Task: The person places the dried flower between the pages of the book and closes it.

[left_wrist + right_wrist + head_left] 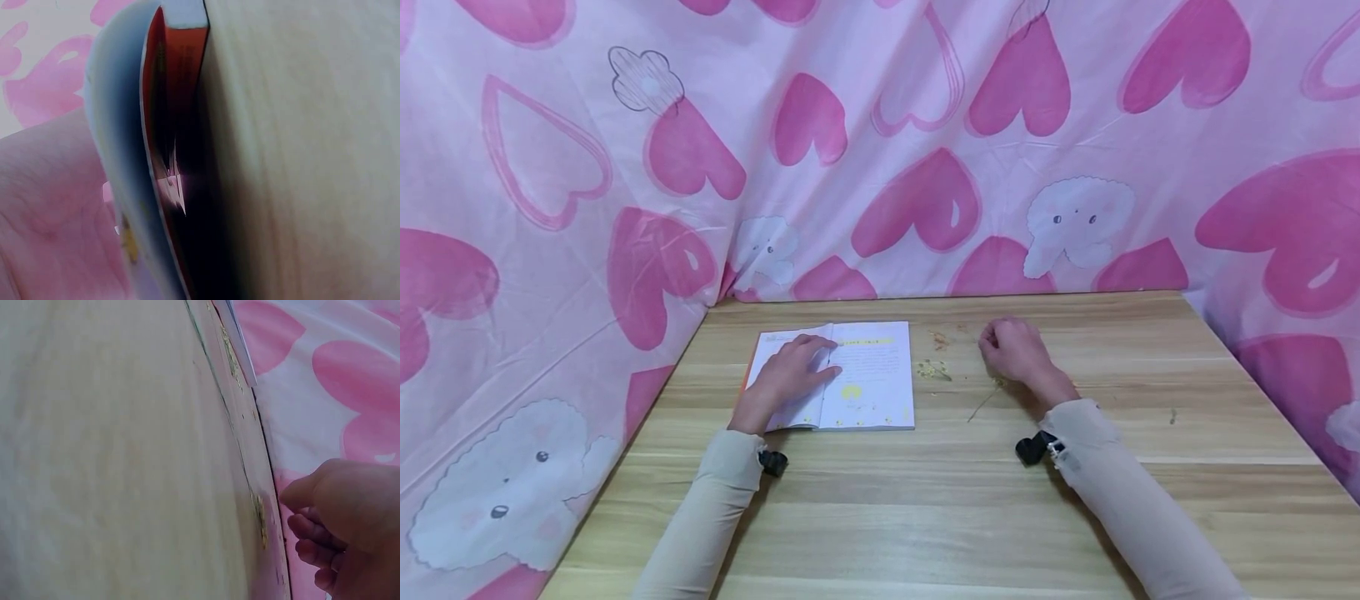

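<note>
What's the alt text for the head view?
A person's left hand rests on an open book on a wooden table; the right hand, fingers curled, is off to the book's right. Small plant sprigs lie between the book and that hand, and a pink heart-patterned cloth hangs behind.

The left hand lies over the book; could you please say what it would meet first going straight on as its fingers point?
The left hand would probably meet the book's right page first, though depth there is hard to judge.
</note>
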Demonstrator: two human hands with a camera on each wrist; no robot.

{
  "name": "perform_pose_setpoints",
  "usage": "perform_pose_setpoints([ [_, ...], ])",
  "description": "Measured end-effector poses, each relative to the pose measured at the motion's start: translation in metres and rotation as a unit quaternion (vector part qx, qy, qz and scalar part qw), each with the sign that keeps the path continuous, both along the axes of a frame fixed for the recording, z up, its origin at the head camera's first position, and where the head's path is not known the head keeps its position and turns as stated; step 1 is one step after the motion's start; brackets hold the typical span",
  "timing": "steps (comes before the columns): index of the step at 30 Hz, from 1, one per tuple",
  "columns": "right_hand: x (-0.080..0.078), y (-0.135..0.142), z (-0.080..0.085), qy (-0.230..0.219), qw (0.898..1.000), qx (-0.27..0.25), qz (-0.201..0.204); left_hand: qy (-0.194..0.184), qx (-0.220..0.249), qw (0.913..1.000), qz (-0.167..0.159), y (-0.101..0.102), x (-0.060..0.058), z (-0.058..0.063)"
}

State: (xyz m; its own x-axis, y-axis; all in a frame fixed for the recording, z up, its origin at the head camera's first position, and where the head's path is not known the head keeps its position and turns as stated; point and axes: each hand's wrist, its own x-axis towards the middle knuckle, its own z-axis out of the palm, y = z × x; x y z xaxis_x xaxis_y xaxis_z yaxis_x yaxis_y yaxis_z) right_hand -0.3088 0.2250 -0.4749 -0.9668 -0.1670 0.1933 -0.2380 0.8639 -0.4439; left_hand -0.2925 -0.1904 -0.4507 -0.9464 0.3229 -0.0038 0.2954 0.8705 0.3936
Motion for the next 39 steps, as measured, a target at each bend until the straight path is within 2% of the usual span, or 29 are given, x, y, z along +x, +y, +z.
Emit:
perform_pose_setpoints([
  [6,0.002,-0.018,0.003,0.026,0.999,-0.015,0.024,0.003,-0.001,1.0,-0.002,-0.001,0.0,-0.001],
  [15,0.007,-0.062,0.004,0.04,0.996,-0.039,0.069,0.002,0.002,1.0,-0.006,-0.003,-0.003,-0.002],
  [20,0.01,-0.084,0.003,0.052,0.994,-0.036,0.086,0.0,-0.003,1.0,-0.005,-0.003,-0.003,-0.002],
  [39,0.013,-0.128,-0.005,-0.001,0.995,-0.035,0.094,-0.012,-0.001,0.9999,-0.005,-0.004,-0.001,-0.004],
])
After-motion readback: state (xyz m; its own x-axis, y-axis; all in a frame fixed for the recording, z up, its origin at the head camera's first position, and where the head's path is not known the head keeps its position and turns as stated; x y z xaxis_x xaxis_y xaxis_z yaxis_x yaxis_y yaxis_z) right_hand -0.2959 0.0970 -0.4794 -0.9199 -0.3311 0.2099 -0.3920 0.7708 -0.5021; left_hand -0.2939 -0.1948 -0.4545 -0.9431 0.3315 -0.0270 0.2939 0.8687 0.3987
